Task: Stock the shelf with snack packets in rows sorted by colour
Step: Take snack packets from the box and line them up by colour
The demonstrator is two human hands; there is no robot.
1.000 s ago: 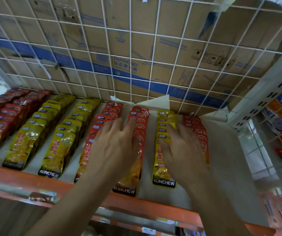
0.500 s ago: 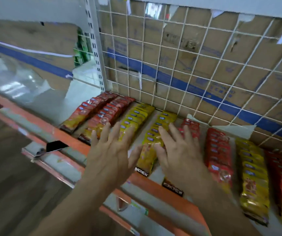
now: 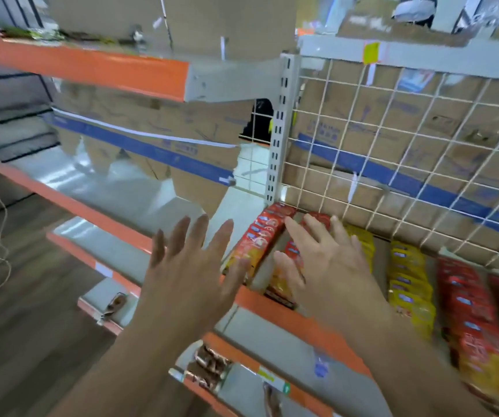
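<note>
Already stocked, shelf (image 3: pixel 302 325), red packets (image 3: pixel 260 236), yellow packets (image 3: pixel 407 275)

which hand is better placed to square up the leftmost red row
Left. The left hand is open and empty, its thumb by the front end of the leftmost red row. The right hand lies spread over the second red row.

I see my left hand (image 3: pixel 191 275) spread before the shelf (image 3: pixel 287 316) edge, my right hand (image 3: pixel 329 266) spread over red packets (image 3: pixel 292 248).
</note>
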